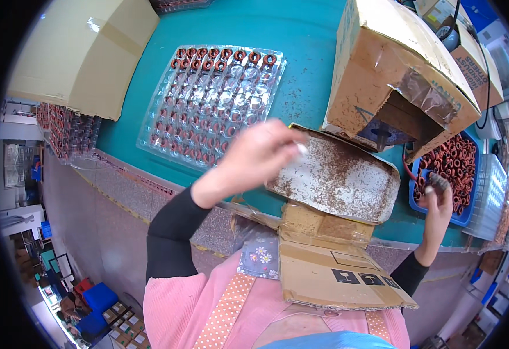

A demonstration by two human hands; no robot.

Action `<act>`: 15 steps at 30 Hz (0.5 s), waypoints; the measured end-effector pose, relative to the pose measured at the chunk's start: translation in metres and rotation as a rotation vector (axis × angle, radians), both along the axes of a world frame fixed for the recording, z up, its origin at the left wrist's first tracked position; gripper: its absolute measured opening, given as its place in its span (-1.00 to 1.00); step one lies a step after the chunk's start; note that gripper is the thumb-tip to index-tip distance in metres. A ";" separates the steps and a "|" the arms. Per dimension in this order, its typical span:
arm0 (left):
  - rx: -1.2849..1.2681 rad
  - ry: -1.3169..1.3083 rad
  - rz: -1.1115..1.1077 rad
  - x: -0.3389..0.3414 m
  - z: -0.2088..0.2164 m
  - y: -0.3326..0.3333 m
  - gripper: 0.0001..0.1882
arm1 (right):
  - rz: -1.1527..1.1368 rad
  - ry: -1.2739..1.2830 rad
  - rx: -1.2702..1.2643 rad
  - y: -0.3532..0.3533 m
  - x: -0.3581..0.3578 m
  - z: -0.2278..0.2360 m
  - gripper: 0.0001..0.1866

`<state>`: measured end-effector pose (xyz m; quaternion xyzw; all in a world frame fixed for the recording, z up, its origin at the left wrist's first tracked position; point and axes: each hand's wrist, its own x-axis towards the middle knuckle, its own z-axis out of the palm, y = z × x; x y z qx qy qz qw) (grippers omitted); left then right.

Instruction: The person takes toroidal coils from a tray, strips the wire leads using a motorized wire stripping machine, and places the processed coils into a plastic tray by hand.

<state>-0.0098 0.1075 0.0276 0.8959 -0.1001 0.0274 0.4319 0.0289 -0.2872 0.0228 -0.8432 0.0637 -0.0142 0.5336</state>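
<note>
My left hand (pixel 260 152) is in the air between the clear plastic tray and the metal sheet. Motion blurs its fingers, and a white covering shows at one fingertip; I cannot tell whether it holds anything. The clear tray (pixel 161 110) has rows of round pockets, with dark red ring cores (pixel 226 53) in the far rows and more showing through below. My right hand (pixel 438 203) is over the blue bin (pixel 466 218) of loose red ring cores (pixel 453 160). Its covered fingertips are bent close together; what is between them is hidden.
A cardboard box (pixel 347 87) with a cut opening covers a machine with a dark spindle (pixel 382 135). Before it lies a metal sheet (pixel 347 180) strewn with reddish debris. Another box (pixel 91 58) stands at left by stacked filled trays (pixel 71 131). A cardboard flap (pixel 324 273) hangs at my chest.
</note>
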 end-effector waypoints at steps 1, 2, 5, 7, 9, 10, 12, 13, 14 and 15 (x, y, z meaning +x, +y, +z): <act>-0.081 0.088 -0.091 -0.005 0.000 -0.017 -0.78 | 0.011 0.001 0.002 0.013 -0.007 0.009 -0.71; -0.110 0.056 -0.183 -0.009 -0.004 -0.034 -0.75 | 0.121 0.095 0.132 0.026 -0.015 0.017 -0.69; -0.295 0.216 -0.282 -0.007 -0.018 -0.080 -0.69 | 0.260 0.249 0.371 0.062 -0.037 0.016 -0.65; -0.342 0.280 -0.282 -0.006 -0.016 -0.098 -0.69 | 0.334 0.221 0.429 0.085 -0.039 0.013 -0.64; -0.474 0.365 -0.205 -0.004 -0.012 -0.106 -0.74 | 0.387 0.169 0.528 0.098 -0.037 0.002 -0.63; -0.478 0.369 -0.224 -0.004 -0.016 -0.107 -0.74 | 0.360 0.178 0.541 0.104 -0.037 0.004 -0.63; -0.768 0.529 -0.081 -0.009 -0.028 -0.106 -0.79 | 0.367 0.208 0.578 0.112 -0.034 0.005 -0.62; -0.814 0.545 -0.088 -0.009 -0.027 -0.103 -0.80 | 0.394 0.202 0.570 0.115 -0.031 0.005 -0.64; -0.848 0.468 0.014 -0.014 -0.031 -0.104 -0.80 | 0.427 0.201 0.559 0.118 -0.029 0.005 -0.66; -0.865 0.458 0.020 -0.014 -0.030 -0.103 -0.81 | 0.363 0.193 0.631 0.121 -0.030 0.002 -0.71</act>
